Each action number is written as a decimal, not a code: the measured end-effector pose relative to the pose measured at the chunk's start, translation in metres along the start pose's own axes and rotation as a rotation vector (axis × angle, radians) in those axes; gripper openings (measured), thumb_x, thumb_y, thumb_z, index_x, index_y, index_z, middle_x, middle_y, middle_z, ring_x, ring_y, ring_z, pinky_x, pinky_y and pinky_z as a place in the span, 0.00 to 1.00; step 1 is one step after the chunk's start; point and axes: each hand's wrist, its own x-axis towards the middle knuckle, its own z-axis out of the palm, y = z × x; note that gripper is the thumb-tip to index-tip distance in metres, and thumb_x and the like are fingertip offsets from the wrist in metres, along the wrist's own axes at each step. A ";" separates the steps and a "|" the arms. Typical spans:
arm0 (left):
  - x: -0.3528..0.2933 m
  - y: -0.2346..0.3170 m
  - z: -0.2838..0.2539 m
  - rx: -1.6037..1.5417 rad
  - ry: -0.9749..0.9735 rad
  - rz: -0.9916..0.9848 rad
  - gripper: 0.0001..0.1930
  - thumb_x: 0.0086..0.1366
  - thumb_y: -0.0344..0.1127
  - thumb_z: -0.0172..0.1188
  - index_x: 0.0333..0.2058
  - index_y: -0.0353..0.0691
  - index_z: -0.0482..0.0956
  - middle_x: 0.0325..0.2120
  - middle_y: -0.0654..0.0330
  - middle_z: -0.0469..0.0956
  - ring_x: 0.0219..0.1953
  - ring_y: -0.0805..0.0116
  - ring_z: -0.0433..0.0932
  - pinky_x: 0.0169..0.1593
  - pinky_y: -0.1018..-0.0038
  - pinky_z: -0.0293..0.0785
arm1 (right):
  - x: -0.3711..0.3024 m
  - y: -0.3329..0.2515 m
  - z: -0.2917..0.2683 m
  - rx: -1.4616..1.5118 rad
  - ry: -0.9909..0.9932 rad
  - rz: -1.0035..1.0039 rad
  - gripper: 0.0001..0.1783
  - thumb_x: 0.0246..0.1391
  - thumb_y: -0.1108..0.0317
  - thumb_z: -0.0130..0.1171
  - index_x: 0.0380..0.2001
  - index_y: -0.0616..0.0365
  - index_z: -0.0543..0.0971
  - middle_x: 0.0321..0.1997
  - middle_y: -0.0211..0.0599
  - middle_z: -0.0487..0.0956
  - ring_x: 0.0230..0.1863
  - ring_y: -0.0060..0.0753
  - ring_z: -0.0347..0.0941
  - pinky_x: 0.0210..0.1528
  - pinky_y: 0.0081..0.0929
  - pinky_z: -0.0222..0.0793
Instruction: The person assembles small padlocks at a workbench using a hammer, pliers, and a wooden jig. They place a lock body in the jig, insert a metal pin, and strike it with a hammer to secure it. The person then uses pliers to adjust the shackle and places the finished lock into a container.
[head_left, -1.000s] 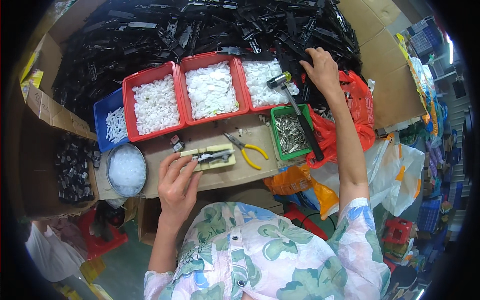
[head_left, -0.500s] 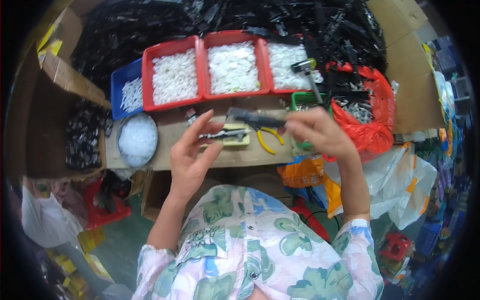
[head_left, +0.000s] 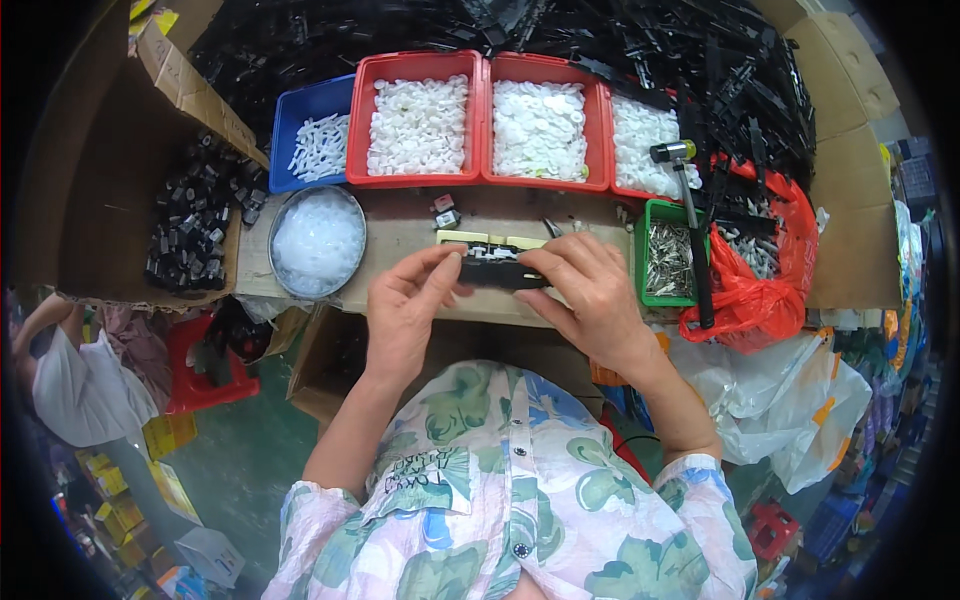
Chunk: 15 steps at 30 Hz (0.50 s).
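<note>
My left hand (head_left: 408,308) and my right hand (head_left: 592,298) hold a long black plastic part (head_left: 497,274) between them, one at each end. The left thumb and fingers pinch its left end. On the right, thumb and fingers close round the other end. Small white pieces show along the part's far edge; whether they are fixed in it, I cannot tell. Just behind lies a cream-coloured tray (head_left: 456,237), partly covered by the part and the fingers. The tip of a pair of pliers (head_left: 552,228) peeks out beyond my right hand, which hides its handles.
Red bins (head_left: 478,120) of white plastic pieces and a blue bin (head_left: 283,135) line the back. A round bowl (head_left: 277,262) stands left. Rightward are a green bin (head_left: 642,240) of metal pins, a hammer (head_left: 703,265) and a red bag (head_left: 765,318). Black parts (head_left: 560,25) are heaped behind.
My right hand has brought the black part down to the left hand, which was open and now grips it. The whole view has shifted, and the pliers' yellow handles have become hidden.
</note>
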 end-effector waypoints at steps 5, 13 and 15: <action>0.009 -0.001 -0.032 0.268 0.155 0.268 0.13 0.71 0.30 0.58 0.51 0.34 0.80 0.45 0.60 0.80 0.45 0.75 0.77 0.50 0.77 0.71 | 0.003 0.022 0.016 0.057 0.020 0.084 0.18 0.46 0.68 0.70 0.42 0.59 0.79 0.38 0.38 0.76 0.42 0.45 0.73 0.43 0.40 0.67; 0.009 -0.003 -0.035 0.362 0.167 0.342 0.12 0.67 0.27 0.62 0.49 0.31 0.81 0.45 0.59 0.79 0.44 0.74 0.76 0.46 0.78 0.70 | 0.014 0.019 0.031 0.005 -0.106 0.120 0.17 0.47 0.68 0.70 0.42 0.57 0.80 0.40 0.35 0.75 0.46 0.42 0.71 0.45 0.41 0.65; 0.009 -0.003 -0.033 0.370 0.169 0.337 0.13 0.66 0.28 0.63 0.48 0.32 0.82 0.44 0.58 0.79 0.44 0.73 0.76 0.44 0.78 0.70 | 0.013 0.020 0.032 -0.007 -0.114 0.123 0.17 0.48 0.67 0.69 0.42 0.57 0.80 0.40 0.35 0.75 0.47 0.42 0.71 0.46 0.42 0.65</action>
